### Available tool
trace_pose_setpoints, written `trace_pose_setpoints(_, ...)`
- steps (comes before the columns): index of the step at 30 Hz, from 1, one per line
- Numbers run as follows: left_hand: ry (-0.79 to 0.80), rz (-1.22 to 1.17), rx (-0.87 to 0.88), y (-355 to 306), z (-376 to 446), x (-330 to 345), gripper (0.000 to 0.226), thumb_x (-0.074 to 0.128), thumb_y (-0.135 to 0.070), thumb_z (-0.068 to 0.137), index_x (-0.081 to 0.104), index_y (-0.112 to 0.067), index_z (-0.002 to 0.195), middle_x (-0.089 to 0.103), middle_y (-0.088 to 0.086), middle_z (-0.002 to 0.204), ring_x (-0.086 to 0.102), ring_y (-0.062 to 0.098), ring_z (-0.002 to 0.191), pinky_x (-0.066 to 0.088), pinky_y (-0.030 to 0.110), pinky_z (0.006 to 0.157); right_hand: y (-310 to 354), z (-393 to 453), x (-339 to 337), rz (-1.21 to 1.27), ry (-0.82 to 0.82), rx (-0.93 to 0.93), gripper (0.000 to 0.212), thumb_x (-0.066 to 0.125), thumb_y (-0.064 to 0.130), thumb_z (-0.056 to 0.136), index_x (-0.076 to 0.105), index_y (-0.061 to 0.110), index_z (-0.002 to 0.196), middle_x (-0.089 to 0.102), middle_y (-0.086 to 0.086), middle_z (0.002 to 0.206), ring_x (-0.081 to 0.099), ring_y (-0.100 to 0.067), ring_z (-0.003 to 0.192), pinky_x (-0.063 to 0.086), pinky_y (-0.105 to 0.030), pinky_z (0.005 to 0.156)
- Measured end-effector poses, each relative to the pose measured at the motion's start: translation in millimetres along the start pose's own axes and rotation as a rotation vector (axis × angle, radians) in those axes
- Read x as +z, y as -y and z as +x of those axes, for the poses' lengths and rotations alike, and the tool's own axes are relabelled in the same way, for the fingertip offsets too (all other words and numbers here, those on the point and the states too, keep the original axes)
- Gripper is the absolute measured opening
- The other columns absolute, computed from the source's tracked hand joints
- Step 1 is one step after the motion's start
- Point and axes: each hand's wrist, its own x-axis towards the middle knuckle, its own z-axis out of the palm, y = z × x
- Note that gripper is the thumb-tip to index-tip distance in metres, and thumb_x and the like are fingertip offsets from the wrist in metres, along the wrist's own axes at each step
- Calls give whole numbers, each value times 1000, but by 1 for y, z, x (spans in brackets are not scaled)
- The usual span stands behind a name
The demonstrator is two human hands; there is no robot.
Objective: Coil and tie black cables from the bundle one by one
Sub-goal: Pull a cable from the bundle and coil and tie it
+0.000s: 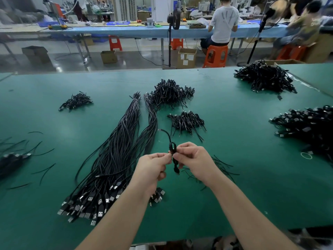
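A coiled black cable (173, 150) hangs upright between my two hands above the green table (234, 177). My left hand (153, 168) pinches it at the middle from the left. My right hand (194, 159) pinches the same spot from the right. One loose end curves up and away to the left; the plug end dangles below my fingers. The long bundle of straight black cables (119, 150) lies left of my hands, its USB plugs fanned out near the front edge.
Heaps of coiled cables lie ahead (171, 92), nearer (187, 121), at far left (75, 101), far right (264, 78) and right (310, 123). Loose black ties (221, 166) are scattered under my right hand. A rubber band (306, 155) lies at right. People sit at benches beyond.
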Motion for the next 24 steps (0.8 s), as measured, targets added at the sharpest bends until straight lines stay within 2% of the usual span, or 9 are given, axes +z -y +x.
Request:
trace_pose_setpoints(3,-27,79,87,0,0,-2,6,73,-11,90,75,-7,87,62,-3,64,45,7,51,40,21,48,-2,-3,1,4,-2,-16,16,70,6,90,75,9,105,66,-4,102,71,-16,77,60,-33,82)
trace_pose_setpoints(6,-124,482,534,-3,-2,-3,13,71,-12,92,72,-19,82,69,-11,71,58,2,62,46,15,60,4,-2,1,249,-25,123,14,63,9,97,71,7,108,74,-11,89,74,-28,78,61,-36,78)
trace_pose_setpoints(8,-177,713,903,-4,-3,-6,11,69,-7,92,70,-16,86,68,-9,81,61,10,76,48,19,70,9,-1,-2,365,-46,280,23,58,22,101,68,2,100,69,-11,84,70,-27,67,61,-38,66)
trace_pose_setpoints(10,-166,916,1250,-2,-1,-9,8,66,-4,92,69,-8,86,66,-3,83,56,20,78,47,26,73,11,0,-7,354,73,417,44,54,45,100,67,4,91,63,-6,77,61,-21,59,54,-33,53)
trace_pose_setpoints(12,-158,1040,1420,3,1,-8,9,65,-4,92,69,-6,84,65,0,82,53,23,75,47,29,73,12,-2,-10,322,213,443,46,58,53,93,69,9,89,59,-3,74,55,-16,58,47,-26,50)
trace_pose_setpoints(14,-194,1042,1433,7,3,-8,8,67,-2,91,69,-5,84,65,1,82,53,23,75,48,30,73,10,-3,-10,296,226,388,35,67,46,86,73,11,87,57,-3,73,52,-13,59,44,-24,52)
trace_pose_setpoints(18,-260,933,1293,14,-1,-3,6,70,0,89,69,-5,86,67,-2,83,54,18,77,46,23,71,4,-2,-4,328,141,276,22,67,24,93,74,5,100,64,-5,79,55,-15,70,50,-25,65)
trace_pose_setpoints(21,-269,676,937,14,-9,6,16,71,-5,90,68,-20,85,65,-14,76,57,4,72,46,15,67,5,-2,-1,297,86,156,19,67,16,92,72,0,101,62,-15,89,51,-26,81,47,-36,78)
trace_pose_setpoints(24,-209,403,599,14,-5,10,22,70,-12,92,68,-27,76,65,-18,64,55,-4,58,43,11,56,5,-2,2,191,31,47,9,67,12,94,76,10,96,65,-5,79,51,-14,69,47,-26,68)
